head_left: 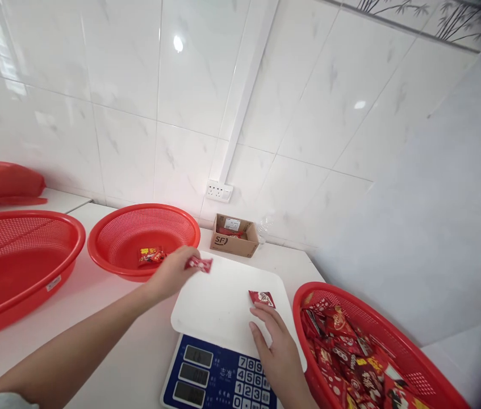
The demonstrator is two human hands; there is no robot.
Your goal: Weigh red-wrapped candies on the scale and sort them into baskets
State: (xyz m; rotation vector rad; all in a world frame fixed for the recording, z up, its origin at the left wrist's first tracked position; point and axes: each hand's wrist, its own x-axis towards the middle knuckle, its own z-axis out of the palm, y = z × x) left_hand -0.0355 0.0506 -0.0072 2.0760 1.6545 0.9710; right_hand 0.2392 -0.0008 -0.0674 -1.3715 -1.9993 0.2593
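Note:
My left hand (171, 275) is closed on a small red snack packet (201, 264), holding it over the left side of the white scale tray (217, 309). A second red packet (262, 299) with white lettering lies on the right side of the tray. My right hand (278, 352) has its fingers apart, the fingertips just at this packet's lower edge; whether they touch it I cannot tell. Beneath that hand is the blue panel of the digital scale (221, 372), its keypad partly covered.
A red basket (304, 329) full of snack packets stands at the right. Behind my left hand, another red basket (108, 258) holds a few packets. Further left is a larger red basket (70, 250). A cardboard box (234, 245) sits against the tiled wall, below a socket (218, 191).

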